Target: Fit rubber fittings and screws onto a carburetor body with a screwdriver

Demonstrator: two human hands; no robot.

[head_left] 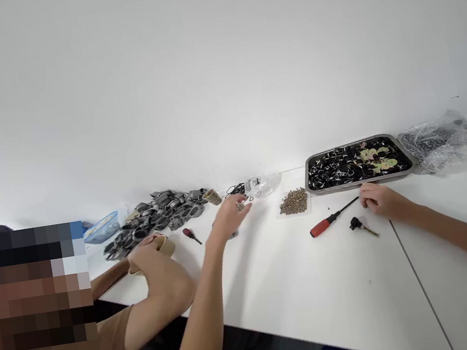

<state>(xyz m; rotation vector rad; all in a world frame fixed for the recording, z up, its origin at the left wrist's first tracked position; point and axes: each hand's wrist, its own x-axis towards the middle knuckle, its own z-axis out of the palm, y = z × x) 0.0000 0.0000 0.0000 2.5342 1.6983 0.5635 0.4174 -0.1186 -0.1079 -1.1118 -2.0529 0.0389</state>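
My left hand (228,220) reaches over the table with thumb and forefinger apart. Behind its fingers are black cord-like rings (235,189) and a clear plastic bag (266,184). A small silvery thing shows between the fingers, too small to name. My right hand (378,200) is closed, its fingers curled in front of the metal tray (362,184); whatever they may hold is hidden. A screwdriver with a red handle (320,228) lies with its shaft pointing at that hand. Just below rests a small black part with a brass-coloured stem (363,226).
Small brass-coloured pieces fill a clear shallow dish (294,202). Black rings and yellowish discs fill the tray. Grey castings (164,211) are piled at left beside a short dark red screwdriver (191,235). A co-worker's arm (161,279) surrounds a tan ring (166,246). Bubble wrap (443,141) lies at right.
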